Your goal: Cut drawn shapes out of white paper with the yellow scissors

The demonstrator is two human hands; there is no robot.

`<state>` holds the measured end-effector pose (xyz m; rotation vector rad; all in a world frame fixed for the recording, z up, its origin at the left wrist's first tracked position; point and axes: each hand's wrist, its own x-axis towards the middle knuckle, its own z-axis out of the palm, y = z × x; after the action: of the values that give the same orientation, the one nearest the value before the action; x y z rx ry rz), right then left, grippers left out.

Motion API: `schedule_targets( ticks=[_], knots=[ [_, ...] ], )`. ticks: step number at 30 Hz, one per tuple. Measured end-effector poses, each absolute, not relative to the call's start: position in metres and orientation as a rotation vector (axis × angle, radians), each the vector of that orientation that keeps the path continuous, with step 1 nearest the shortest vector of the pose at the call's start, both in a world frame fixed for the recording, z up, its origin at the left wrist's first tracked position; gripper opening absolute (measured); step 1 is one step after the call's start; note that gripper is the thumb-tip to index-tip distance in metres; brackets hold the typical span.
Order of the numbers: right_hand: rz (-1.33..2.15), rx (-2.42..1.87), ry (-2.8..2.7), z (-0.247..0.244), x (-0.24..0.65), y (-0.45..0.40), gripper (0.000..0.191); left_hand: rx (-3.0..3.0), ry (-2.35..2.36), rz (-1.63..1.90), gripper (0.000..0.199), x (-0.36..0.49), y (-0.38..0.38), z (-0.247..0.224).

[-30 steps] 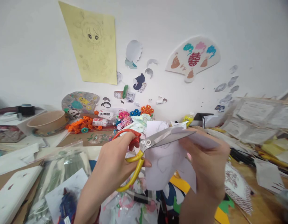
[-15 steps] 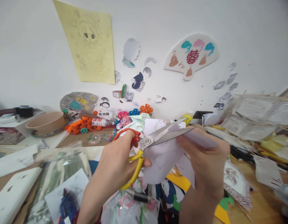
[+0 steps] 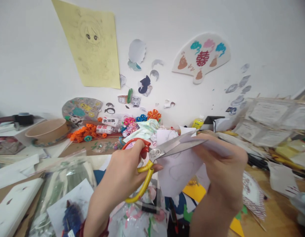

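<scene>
Fingers curled through the handles, the left hand's grip (image 3: 129, 166) holds scissors (image 3: 156, 152) with red and yellow handles in the head view, the blades parted and angled toward the right. Across from it, the right hand (image 3: 222, 168) pinches a thin white paper (image 3: 177, 174) near the blade tips, its fingers partly hidden. The sheet hangs between the hands, above the cluttered counter (image 3: 275, 214), with faint curved lines on its face and paper showing on both sides of the blades.

Cutting appears to be under way but unfinished: spare paper spreads around the drawn lines, and no complete shape has come free of the sheet. Left to do, by the look of it, is following the remaining outline and trimming the surplus; how much has been cut is hidden behind blades and hand.

Near the left hand, a clear bag (image 3: 139, 219) holds colored scraps. Small paper cutouts (image 3: 136, 102) dot the far wall (image 3: 152, 19), beside a painted fan shape (image 3: 201, 58).
</scene>
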<state>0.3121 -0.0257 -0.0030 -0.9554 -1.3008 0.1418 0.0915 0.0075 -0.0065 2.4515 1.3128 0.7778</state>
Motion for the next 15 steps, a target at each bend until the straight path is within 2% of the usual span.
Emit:
schedule_targets(
  ticks=[15],
  knots=[
    [0.019,-1.009,-1.292,-0.0075,0.3203,-0.0286,0.013,2.396,1.226,0.750,0.032,0.0961,0.0080,-0.0072]
  ],
)
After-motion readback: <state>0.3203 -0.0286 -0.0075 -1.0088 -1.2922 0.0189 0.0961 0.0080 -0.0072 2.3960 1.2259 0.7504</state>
